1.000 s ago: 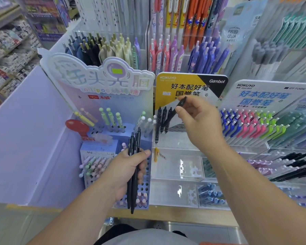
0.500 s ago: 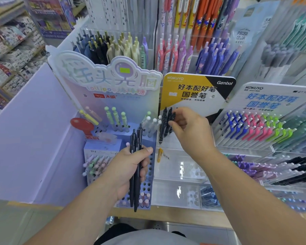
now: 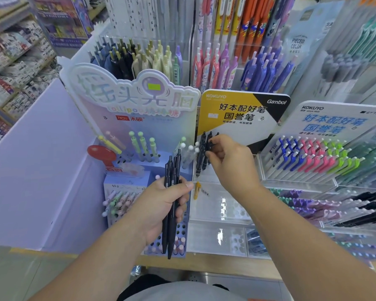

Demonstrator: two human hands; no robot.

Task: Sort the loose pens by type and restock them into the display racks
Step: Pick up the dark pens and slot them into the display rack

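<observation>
— What does the left hand (image 3: 161,205) hold?
— It grips a bundle of black pens (image 3: 172,177), upright, in front of the blue rack (image 3: 126,183).
— And the right hand (image 3: 230,161)?
— Farther back, its curled fingers pinch one racked pen (image 3: 209,141) in the clear rack (image 3: 215,205), under the yellow sign (image 3: 226,109).

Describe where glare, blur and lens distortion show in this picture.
Head view: glare patches on the clear trays; far-right pens blurred; left shelves slanted by the wide lens; the left hand, right hand and their black pens sharp.
</observation>
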